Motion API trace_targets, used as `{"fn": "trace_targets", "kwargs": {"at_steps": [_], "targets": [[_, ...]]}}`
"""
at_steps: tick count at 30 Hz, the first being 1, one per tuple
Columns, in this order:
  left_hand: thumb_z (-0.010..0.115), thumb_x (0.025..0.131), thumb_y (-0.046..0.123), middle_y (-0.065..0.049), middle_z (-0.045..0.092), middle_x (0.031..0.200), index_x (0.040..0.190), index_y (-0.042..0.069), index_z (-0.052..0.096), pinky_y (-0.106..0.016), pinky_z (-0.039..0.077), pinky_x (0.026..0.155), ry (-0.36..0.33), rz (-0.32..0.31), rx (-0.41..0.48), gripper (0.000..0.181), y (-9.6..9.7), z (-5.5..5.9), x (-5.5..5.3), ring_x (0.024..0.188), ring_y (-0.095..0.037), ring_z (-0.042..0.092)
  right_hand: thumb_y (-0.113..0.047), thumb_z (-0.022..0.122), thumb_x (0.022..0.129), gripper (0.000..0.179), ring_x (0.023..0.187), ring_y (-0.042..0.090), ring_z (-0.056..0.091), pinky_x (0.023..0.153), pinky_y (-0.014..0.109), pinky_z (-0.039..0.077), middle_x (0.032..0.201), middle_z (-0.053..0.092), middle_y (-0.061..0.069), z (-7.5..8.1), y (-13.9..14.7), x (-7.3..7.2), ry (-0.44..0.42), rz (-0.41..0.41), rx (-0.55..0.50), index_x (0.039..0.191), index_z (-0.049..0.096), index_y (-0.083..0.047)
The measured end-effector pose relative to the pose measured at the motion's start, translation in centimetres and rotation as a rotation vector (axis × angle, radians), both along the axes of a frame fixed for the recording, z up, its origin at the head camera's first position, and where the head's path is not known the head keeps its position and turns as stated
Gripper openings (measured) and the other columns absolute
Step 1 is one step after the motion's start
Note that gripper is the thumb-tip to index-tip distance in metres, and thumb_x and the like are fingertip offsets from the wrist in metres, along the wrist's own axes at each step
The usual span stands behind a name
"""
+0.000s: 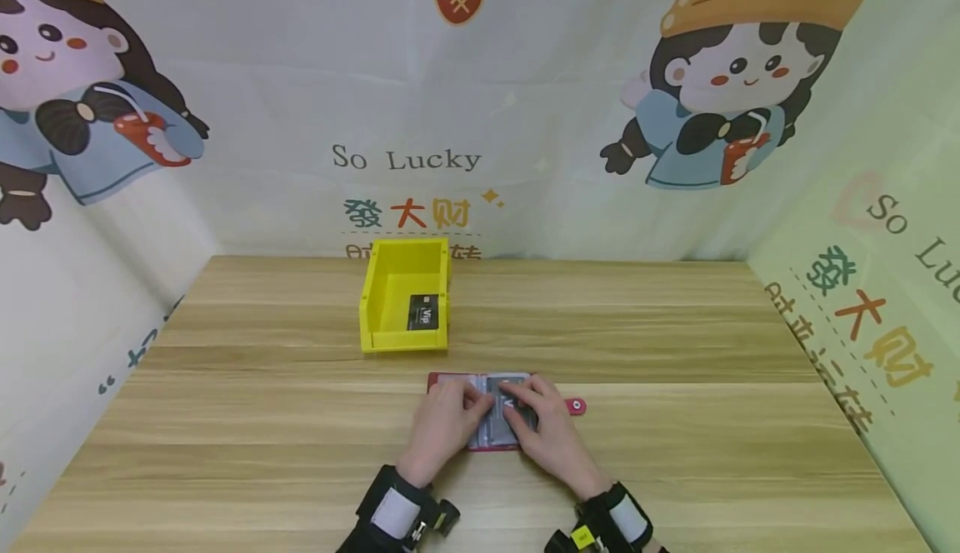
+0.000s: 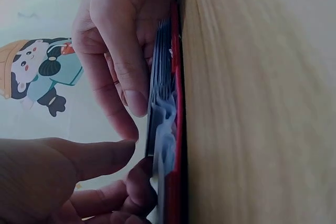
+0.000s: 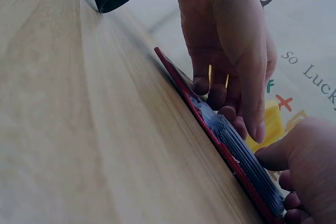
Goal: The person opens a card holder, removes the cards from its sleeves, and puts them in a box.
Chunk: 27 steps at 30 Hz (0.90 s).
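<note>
A card holder (image 1: pixel 478 445) with a red cover and a stack of clear sleeves (image 3: pixel 252 158) lies spread on the table. On its right-hand page shows a black card (image 1: pixel 501 430) with pale lettering, partly covered by fingers. My left hand (image 1: pixel 446 415) reaches over the left page. Its thumb (image 2: pixel 118 153) and curled forefinger pinch at the card's left edge. My right hand (image 1: pixel 553 432) lies over the right page, thumb and forefinger stretched apart across the card, fingertips on its face. The right wrist view shows the left fingers (image 3: pixel 228 106) near the fold.
Behind the card holder stands a yellow bin (image 1: pixel 366 324), its low side facing me. A black Vip card (image 1: pixel 423 312) lies inside it. The holder's red strap (image 1: pixel 576 406) with a snap sticks out to the right. A printed cloth (image 1: pixel 540 195) hangs round the wooden table (image 1: pixel 675 453).
</note>
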<state>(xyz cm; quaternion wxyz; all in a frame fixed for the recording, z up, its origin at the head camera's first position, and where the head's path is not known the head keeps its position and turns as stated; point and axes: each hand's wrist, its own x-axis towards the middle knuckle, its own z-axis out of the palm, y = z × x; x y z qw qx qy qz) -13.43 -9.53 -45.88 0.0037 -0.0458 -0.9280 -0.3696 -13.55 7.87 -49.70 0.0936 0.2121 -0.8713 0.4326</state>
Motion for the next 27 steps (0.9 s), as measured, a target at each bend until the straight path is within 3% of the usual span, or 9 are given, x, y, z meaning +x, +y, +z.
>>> {"fn": "trace_targets", "kwargs": {"at_steps": [6, 27], "targets": [[0.069, 0.094, 0.021, 0.005, 0.052, 0.059, 0.074, 0.007, 0.071, -0.02, 0.029, 0.047, -0.015, 0.005, 0.018, 0.024, -0.14, -0.03, -0.07, 0.051, -0.007, 0.044, -0.006, 0.071, 0.09, 0.029, 0.084, 0.008, 0.045, 0.075, 0.023, 0.038, 0.088, 0.051, -0.004, 0.15, -0.03, 0.0, 0.012, 0.007, -0.005, 0.118, 0.072, -0.005], [0.071, 0.093, 0.022, 0.005, 0.046, 0.058, 0.083, 0.006, 0.07, -0.022, 0.03, 0.047, -0.108, 0.0, 0.032, 0.019, -0.25, 0.29, 0.01, 0.051, -0.009, 0.045, -0.008, 0.075, 0.088, 0.03, 0.085, 0.009, 0.046, 0.077, 0.024, 0.039, 0.086, 0.051, -0.005, 0.0, -0.12, -0.08, -0.01, -0.018, -0.007, 0.118, 0.072, -0.005]]}}
